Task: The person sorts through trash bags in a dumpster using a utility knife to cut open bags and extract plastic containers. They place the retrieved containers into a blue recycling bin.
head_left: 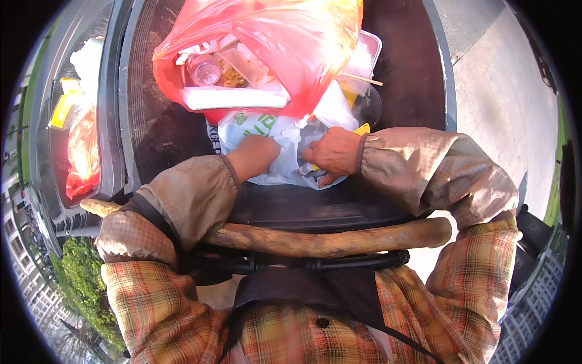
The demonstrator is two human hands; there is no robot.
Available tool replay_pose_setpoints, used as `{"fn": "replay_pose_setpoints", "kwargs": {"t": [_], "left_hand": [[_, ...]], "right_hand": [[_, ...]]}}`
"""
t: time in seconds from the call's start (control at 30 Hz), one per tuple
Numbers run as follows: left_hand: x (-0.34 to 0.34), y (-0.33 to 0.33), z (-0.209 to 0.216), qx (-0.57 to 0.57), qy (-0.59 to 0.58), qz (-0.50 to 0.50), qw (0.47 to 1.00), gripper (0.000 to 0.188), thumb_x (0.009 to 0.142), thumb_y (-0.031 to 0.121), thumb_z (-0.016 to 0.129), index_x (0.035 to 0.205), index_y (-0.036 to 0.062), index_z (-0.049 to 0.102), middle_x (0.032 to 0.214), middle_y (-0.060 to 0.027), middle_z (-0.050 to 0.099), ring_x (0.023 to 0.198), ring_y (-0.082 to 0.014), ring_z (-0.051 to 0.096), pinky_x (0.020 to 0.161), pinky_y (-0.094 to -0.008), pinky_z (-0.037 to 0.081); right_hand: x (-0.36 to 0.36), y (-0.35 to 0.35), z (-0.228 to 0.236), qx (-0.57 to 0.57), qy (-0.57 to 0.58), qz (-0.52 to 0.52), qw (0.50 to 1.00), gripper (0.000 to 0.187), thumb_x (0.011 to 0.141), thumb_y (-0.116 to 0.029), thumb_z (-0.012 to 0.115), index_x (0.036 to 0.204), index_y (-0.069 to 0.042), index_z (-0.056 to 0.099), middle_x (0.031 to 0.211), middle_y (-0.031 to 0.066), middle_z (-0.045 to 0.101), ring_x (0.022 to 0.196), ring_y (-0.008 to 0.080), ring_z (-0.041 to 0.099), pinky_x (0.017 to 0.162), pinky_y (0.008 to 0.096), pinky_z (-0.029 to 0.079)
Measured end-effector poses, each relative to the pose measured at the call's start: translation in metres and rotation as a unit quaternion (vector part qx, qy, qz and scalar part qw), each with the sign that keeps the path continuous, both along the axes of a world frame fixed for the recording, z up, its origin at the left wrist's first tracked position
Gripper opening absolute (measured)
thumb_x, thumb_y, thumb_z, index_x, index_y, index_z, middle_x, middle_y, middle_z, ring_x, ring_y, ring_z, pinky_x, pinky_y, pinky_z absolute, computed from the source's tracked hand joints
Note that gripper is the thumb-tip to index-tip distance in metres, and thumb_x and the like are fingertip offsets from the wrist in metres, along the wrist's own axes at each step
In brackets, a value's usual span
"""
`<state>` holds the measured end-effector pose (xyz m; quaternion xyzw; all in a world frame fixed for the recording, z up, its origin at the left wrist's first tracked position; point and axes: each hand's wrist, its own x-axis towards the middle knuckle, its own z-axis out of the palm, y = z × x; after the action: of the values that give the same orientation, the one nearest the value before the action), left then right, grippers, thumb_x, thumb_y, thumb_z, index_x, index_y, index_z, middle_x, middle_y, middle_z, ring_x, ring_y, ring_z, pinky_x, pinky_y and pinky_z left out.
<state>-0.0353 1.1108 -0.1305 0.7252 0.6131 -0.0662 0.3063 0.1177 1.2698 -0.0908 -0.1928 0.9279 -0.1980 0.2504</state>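
White plastic bag (286, 159) is lying by the dark bin's (291, 205) near edge; our curled left hand (254, 156) is gripping it, our right hand (334, 151) pinching it.

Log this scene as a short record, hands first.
Left hand: closed on white bag
Right hand: touching white bag, fingers bent, grip unclear
Red bag: mouth open, clear cup and white box showing
Bin: dark, holds both bags
Stick: crosswise, below bin in picture
Second bin: at left, holds orange bag
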Motion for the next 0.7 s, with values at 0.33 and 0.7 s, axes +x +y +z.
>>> {"fn": "replay_pose_setpoints", "kwargs": {"t": [0.33, 0.7], "left_hand": [[-0.012, 0.002, -0.024, -0.040, -0.060, 0.051, 0.996, 0.028, 0.053, 0.018, 0.076, 0.070, 0.0042, 0.060, 0.072, -0.0131, 0.059, 0.074, -0.0318, 0.059, 0.064, -0.0409, 0.047], [-0.009, -0.007, -0.031, 0.043, -0.075, 0.069, 0.994, 0.007, 0.059, 0.006, 0.063, 0.063, 0.0042, 0.058, 0.070, -0.0138, 0.059, 0.072, -0.0313, 0.060, 0.061, -0.0395, 0.047]], "right_hand": [[-0.005, 0.047, 0.037, -0.036, 0.112, -0.201, 0.972, 0.049, 0.065, -0.041, 0.070, 0.088, -0.002, 0.050, 0.072, 0.0174, 0.057, 0.068, 0.0361, 0.057, 0.059, 0.0419, 0.045], [-0.001, 0.040, 0.001, -0.057, -0.245, -0.297, 0.921, 0.079, 0.053, -0.045, 0.081, 0.097, 0.005, 0.037, 0.086, 0.0276, 0.052, 0.085, 0.0398, 0.053, 0.071, 0.0401, 0.042]]}}
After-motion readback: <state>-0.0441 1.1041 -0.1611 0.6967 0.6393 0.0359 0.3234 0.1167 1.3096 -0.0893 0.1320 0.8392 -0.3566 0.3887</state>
